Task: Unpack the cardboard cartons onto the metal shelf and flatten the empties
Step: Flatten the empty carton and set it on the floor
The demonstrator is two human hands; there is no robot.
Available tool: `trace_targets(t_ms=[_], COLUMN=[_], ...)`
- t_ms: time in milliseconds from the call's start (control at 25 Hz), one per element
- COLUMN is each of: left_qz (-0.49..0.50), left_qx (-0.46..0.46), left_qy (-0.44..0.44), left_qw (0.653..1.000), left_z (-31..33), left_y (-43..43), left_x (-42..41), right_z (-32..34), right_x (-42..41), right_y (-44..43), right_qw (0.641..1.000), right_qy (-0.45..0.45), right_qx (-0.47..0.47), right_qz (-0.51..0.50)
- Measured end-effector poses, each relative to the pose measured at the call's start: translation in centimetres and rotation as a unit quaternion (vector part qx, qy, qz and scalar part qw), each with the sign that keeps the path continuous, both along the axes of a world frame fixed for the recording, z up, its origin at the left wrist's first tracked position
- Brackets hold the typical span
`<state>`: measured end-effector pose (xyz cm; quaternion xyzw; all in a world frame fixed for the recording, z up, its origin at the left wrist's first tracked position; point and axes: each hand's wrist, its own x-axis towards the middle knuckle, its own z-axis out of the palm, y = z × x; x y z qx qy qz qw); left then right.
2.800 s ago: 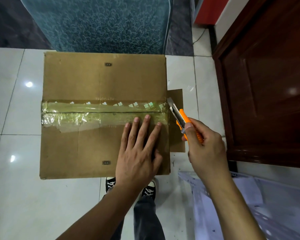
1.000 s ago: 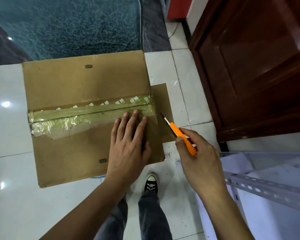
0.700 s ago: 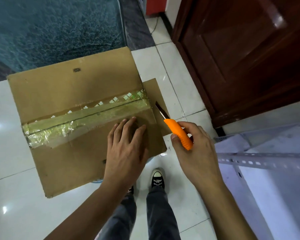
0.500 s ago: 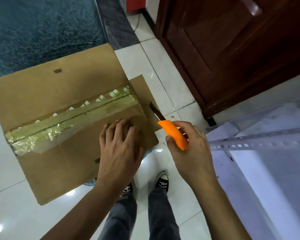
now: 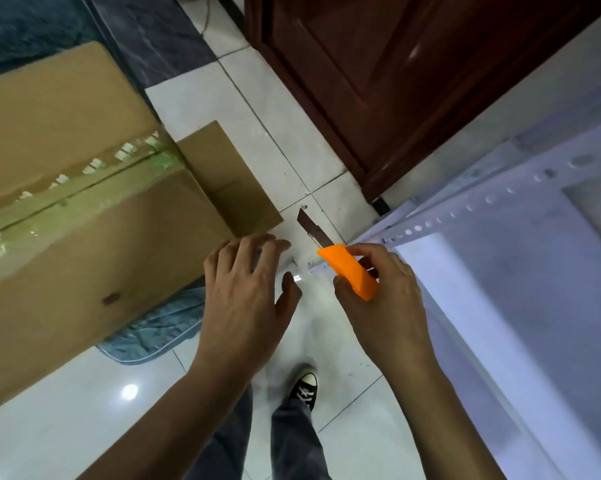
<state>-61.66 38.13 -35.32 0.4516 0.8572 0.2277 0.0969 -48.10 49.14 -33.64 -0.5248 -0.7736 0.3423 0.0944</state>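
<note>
Cardboard carton (image 5: 84, 244), large and brown, taped along its top seam with clear yellowish tape (image 5: 67, 206), sits at left on a white tiled floor (image 5: 274, 140), partly over a crumpled blue mat (image 5: 153, 327), one side flap (image 5: 229, 178) folded outward. The person's left hand (image 5: 247, 299), fingers spread and relaxed, is at the carton's near right corner; whether it touches the cardboard cannot be told. The right hand (image 5: 385, 306) grips an orange-handled utility knife (image 5: 349, 273), its blade extended over the tiles, apart from the carton. A pale perforated metal shelf (image 5: 448, 216) stands at right, beside a dark red-brown wooden door (image 5: 378, 81).
</note>
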Motion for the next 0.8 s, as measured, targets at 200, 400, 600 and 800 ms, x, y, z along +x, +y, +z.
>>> trace_targets(t_ms=[200,400,600,800], left_qz=[-0.005,-0.034,-0.057,-0.078], left_qx=[0.001,-0.001,0.0,0.002], left_qy=[-0.002,-0.009,-0.011,-0.02], left_qw=[1.0,0.999,0.998,0.997], left_z=[-0.6,-1.3,-1.2,-1.2], left_y=[1.3,2.3,3.5,4.1], left_x=[4.4,8.3,12.1,15.0], right_z=[-0.8,-1.6,-2.7,-4.5], right_x=[5.4,10.6,15.4,19.2], right_y=[1.0,1.8,2.6,4.3], right_qw=[1.0,0.998,0.998,0.992], right_qy=[-0.022,-0.043,-0.035,-0.056], right_qx=[-0.001,-0.011,0.014,0.058], right_qz=[-0.014,-0.032,-0.053,-0.095])
